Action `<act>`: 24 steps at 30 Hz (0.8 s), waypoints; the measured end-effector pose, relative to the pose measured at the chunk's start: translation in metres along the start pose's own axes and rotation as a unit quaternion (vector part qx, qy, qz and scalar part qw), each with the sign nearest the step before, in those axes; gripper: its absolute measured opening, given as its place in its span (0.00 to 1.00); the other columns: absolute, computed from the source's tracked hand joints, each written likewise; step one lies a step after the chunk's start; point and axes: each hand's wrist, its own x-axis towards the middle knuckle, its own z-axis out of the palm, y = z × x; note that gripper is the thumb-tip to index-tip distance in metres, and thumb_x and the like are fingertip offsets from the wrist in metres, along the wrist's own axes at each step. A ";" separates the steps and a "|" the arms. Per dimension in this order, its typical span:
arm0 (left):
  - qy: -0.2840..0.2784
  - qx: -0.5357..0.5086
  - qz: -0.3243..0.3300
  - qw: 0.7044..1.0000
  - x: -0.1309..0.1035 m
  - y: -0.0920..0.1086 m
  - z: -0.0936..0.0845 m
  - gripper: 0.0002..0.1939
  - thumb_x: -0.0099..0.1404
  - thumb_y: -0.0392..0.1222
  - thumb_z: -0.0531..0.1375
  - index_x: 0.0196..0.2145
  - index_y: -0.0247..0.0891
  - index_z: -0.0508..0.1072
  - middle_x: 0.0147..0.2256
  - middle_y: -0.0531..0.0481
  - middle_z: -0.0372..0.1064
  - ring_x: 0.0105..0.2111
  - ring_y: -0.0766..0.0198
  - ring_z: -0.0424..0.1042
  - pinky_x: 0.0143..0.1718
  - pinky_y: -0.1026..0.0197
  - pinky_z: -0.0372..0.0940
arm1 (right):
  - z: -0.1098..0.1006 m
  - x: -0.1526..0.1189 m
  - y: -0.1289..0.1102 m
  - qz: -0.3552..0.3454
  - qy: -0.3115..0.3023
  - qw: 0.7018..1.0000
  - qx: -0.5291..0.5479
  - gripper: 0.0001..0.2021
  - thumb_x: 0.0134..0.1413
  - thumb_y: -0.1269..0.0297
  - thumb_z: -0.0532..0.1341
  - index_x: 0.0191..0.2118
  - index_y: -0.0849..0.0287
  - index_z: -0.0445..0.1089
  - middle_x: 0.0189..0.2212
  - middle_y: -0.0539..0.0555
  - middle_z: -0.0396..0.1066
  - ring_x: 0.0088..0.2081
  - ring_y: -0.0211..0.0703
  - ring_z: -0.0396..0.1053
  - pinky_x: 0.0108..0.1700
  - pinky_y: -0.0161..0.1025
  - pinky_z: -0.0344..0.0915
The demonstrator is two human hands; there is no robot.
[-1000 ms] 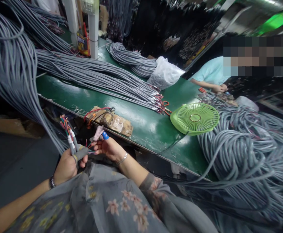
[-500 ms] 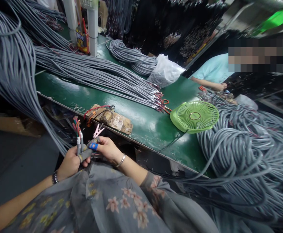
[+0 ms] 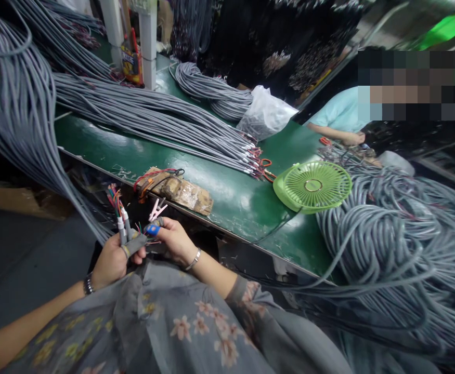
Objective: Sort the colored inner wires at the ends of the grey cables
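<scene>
My left hand (image 3: 110, 262) is closed around grey cables (image 3: 122, 231). Their ends stand up out of the fist, with white bands and loose coloured wires (image 3: 114, 196) at the tips. Grey wrapping covers its thumb. Thin coloured wires (image 3: 140, 228) stick out in the small gap between the hands. Just right of them, my right hand (image 3: 174, 240) is closed in a pinch, a blue band around its thumb; what it grips is hidden. A pink-handled tool (image 3: 157, 209) shows right above that hand; whether the hand touches it I cannot tell.
Bundled grey cables (image 3: 153, 114) lie along the green bench (image 3: 235, 192). A wooden block with wires (image 3: 184, 195) sits at the near edge. Beside it stand a green fan (image 3: 313, 187) and a big cable heap (image 3: 399, 249). Across the bench, a person (image 3: 340, 117) works near a plastic bag (image 3: 266, 111).
My hands have drawn slightly apart, and thin coloured wires now show between them. The cable ends in my left hand have tilted left. My right hand has barely moved.
</scene>
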 end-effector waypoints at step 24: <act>-0.006 -0.035 -0.037 0.999 0.008 0.013 0.016 0.21 0.37 0.53 0.74 0.16 0.37 0.69 0.13 0.55 0.66 0.12 0.71 0.60 0.16 0.67 0.55 | 0.002 0.039 -0.008 -0.003 0.021 0.991 0.130 0.25 0.52 0.38 0.66 0.31 0.59 0.75 0.23 0.50 0.70 0.27 0.38 0.66 0.33 0.36 0.67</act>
